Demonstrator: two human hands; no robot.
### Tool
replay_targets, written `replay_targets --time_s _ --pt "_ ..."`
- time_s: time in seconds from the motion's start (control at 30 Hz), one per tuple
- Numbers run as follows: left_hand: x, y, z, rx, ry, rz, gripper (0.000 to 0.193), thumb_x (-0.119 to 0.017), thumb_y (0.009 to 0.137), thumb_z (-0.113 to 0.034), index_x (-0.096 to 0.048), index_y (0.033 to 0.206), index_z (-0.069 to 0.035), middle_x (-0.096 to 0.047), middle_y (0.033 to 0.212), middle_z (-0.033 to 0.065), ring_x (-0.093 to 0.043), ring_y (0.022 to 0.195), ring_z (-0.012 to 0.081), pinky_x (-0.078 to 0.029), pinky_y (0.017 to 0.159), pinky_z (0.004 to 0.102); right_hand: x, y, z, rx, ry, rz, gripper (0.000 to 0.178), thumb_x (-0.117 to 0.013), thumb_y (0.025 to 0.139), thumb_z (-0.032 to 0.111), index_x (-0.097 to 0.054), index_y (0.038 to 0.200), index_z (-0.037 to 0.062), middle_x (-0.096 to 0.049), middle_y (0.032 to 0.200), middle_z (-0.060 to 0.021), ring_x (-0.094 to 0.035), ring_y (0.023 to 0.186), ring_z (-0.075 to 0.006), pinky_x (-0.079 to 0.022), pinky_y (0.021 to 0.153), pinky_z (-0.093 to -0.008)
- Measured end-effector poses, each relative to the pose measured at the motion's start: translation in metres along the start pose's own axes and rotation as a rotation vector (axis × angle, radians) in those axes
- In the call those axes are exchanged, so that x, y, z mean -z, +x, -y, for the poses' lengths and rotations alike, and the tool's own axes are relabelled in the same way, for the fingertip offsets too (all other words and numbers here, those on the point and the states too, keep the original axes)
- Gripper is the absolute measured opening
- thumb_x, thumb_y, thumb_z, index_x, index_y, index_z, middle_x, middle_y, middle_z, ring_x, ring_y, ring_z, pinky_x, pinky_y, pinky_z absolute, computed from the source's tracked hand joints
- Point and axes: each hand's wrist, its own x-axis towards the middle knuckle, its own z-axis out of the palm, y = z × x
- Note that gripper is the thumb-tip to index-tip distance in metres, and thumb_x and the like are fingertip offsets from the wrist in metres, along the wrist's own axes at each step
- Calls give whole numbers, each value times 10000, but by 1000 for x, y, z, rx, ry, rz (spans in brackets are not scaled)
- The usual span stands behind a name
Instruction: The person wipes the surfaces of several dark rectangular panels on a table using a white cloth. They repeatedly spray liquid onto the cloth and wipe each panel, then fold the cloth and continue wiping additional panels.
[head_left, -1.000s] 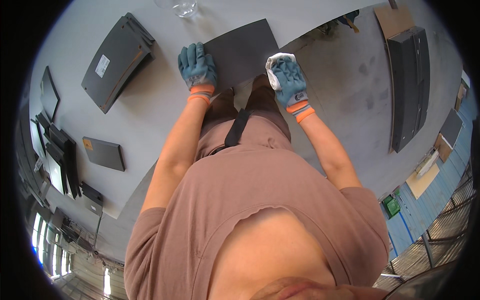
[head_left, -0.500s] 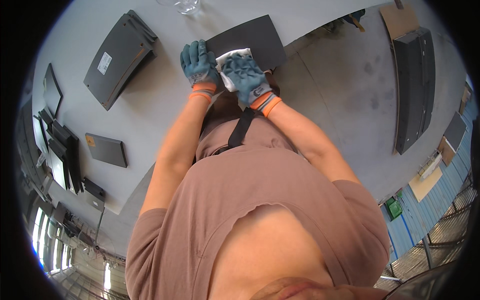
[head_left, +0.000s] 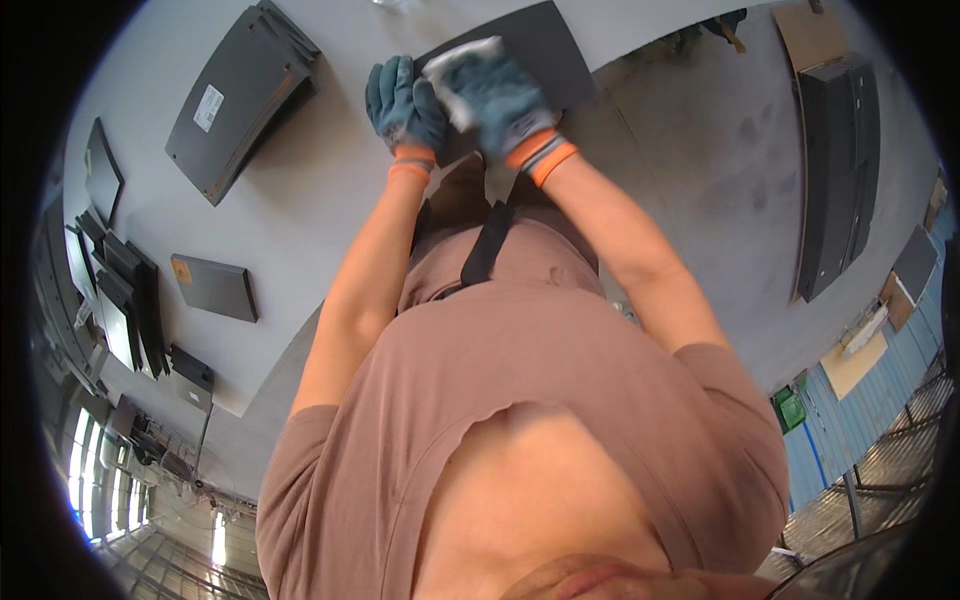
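Note:
A dark grey flat panel with a curved far edge lies on the light table before me. At its left end my left hand, in a blue-grey coated glove with an orange cuff, rests with fingers stretched out. My right hand, gloved the same way and smeared by motion, presses a folded white cloth onto the panel. The cloth shows past the fingers and beside the thumb; the rest is hidden under the palm.
Left on the table lie a stack of curved grey panels, a small grey block and several dark panels. A clear object shows at the top edge. More dark panels stand on the right over the floor.
My right hand has slid the cloth farther from my body over the panel. The left hand stays at the panel's left end. The whole view has shifted slightly.

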Motion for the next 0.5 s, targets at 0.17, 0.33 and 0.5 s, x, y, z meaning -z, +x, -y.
replay_targets --time_s 0.17,0.33,0.5 --pt "1 6 -9 -28 7 -5 415 -522 1021 -293 -686 1300 -32 -657 1331 153 -521 1335 417 -380 1158 501 47 14 -69 -108 75 -275 518 -584 904 211 -589 1390 33 -597 1341 -206 -530 1301 -379 -373 1169 -503" --pt "29 26 26 31 -390 327 442 -382 1073 -263 -669 1332 -47 -642 1380 156 -500 1366 412 -340 1209 470 50 15 -64 -151 143 -133 550 -552 905 244 -553 1413 32 -550 1419 -210 -470 1371 -393 -307 1204 -519" --pt "23 33 26 -32 -300 409 481 -355 1088 -296 -601 1422 -53 -585 1480 160 -466 1422 389 -307 1235 455 -17 8 -19 7 -27 -239 284 -598 943 306 -663 1171 151 -660 1114 -105 -632 1089 -327 -486 1006 -457"
